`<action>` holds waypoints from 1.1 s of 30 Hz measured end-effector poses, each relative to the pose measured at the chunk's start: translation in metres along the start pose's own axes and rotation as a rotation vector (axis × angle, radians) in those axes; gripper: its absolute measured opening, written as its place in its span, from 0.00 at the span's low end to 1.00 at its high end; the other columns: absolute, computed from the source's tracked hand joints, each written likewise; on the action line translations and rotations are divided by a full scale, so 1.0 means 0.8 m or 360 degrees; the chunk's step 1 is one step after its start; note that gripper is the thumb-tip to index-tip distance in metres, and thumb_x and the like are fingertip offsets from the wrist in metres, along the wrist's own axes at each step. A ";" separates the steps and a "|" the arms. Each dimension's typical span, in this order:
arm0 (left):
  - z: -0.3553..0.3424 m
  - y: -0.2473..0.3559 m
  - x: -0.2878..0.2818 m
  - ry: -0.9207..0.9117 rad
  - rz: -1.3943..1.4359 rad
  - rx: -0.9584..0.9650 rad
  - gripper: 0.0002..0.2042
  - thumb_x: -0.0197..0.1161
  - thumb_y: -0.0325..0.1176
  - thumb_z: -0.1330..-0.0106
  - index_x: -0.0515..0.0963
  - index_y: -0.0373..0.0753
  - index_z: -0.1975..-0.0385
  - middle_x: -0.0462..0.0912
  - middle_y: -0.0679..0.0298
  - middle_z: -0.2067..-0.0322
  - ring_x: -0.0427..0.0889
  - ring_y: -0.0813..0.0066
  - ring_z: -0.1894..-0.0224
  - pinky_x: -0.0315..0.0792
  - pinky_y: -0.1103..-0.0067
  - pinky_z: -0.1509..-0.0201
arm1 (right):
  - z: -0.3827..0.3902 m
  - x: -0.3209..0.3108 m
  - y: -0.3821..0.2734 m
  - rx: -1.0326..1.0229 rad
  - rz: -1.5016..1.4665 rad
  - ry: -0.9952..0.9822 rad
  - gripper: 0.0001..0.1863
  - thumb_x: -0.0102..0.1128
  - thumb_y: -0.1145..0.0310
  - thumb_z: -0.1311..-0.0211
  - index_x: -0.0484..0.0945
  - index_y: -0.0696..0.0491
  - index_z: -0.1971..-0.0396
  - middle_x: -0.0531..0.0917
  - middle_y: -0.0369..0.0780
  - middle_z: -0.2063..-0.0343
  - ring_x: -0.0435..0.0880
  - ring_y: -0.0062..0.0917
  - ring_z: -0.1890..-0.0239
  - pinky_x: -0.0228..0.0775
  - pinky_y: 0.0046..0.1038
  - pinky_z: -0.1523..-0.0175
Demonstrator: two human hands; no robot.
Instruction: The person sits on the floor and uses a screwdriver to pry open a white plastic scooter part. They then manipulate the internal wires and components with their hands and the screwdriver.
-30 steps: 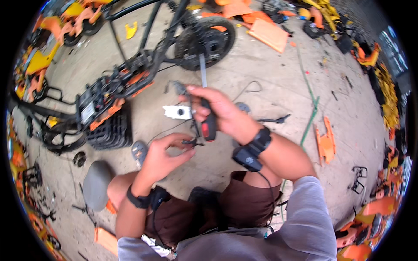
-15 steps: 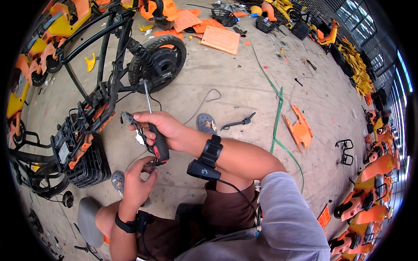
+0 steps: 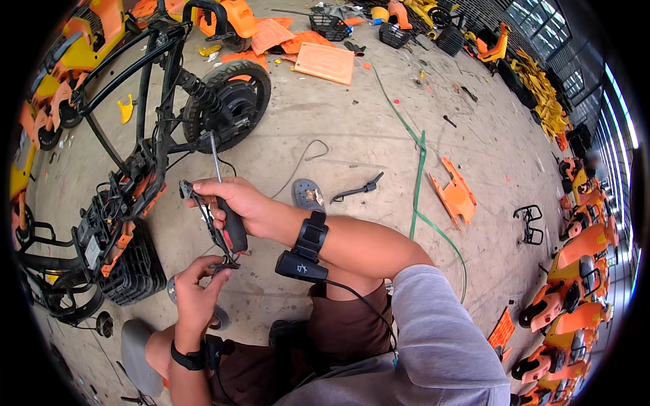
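Note:
My right hand [image 3: 233, 201] is closed around a screwdriver [image 3: 235, 229] with a black and red handle, its metal shaft pointing up and away. The same hand also grips a bundle of black wires [image 3: 214, 227] with a dark connector-like piece at its upper end. Below it, my left hand [image 3: 195, 292] pinches the bundle's lower end, where a small flat dark piece [image 3: 227, 264] shows; its exact kind I cannot make out. To the left stands a stripped black scooter frame [image 3: 106, 142] with its wheel [image 3: 263, 111] and a black plastic basket [image 3: 139, 274].
Ahead on the floor lie a black bracket-like bar [image 3: 359, 188], a green strap [image 3: 420, 176] and an orange plastic part [image 3: 455, 194]. Orange panels [image 3: 323, 62] lie farther off. Rows of orange and yellow scooters [image 3: 565, 298] line the right side; more stand at the left.
My left hand has moved slightly down and away from the right hand, stretching the wire bundle between them. The screwdriver stays in my right hand. The view has shifted a little.

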State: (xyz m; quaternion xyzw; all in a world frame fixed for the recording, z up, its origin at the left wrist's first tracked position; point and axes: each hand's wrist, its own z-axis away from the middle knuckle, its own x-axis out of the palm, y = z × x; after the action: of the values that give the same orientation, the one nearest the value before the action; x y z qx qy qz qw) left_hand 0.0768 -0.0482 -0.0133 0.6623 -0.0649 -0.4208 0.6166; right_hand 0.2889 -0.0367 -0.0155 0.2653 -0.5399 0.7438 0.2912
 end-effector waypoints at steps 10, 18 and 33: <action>0.005 0.000 0.003 -0.0116 0.0263 0.0077 0.14 0.63 0.15 0.41 0.78 0.29 0.55 0.86 0.60 0.67 0.84 0.76 0.62 0.76 0.82 0.56 | -0.009 -0.007 0.007 -0.0010 0.0007 0.0036 0.13 0.61 0.63 0.36 0.77 0.58 0.61 0.84 0.43 0.62 0.69 0.12 0.84 0.67 0.20 0.78; 0.007 0.006 -0.003 -0.0188 0.0117 0.0175 0.10 0.65 0.20 0.42 0.82 0.29 0.60 0.87 0.55 0.67 0.87 0.70 0.63 0.77 0.79 0.56 | -0.009 -0.007 0.011 -0.0005 0.0142 0.0251 0.14 0.61 0.64 0.36 0.78 0.60 0.59 0.85 0.42 0.64 0.70 0.13 0.83 0.69 0.21 0.78; 0.018 0.011 -0.013 -0.0142 0.0272 0.0247 0.10 0.71 0.22 0.47 0.84 0.32 0.64 0.87 0.56 0.67 0.86 0.70 0.65 0.77 0.80 0.59 | -0.024 -0.010 0.026 0.0245 0.0372 0.0387 0.21 0.62 0.74 0.42 0.73 0.59 0.47 0.83 0.39 0.69 0.72 0.18 0.83 0.70 0.24 0.79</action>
State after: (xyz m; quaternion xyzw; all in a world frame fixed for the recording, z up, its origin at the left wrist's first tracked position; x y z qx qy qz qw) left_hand 0.0646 -0.0547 0.0012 0.6808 -0.1808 -0.3894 0.5934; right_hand 0.2781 -0.0246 -0.0397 0.1303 -0.4693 0.8383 0.2449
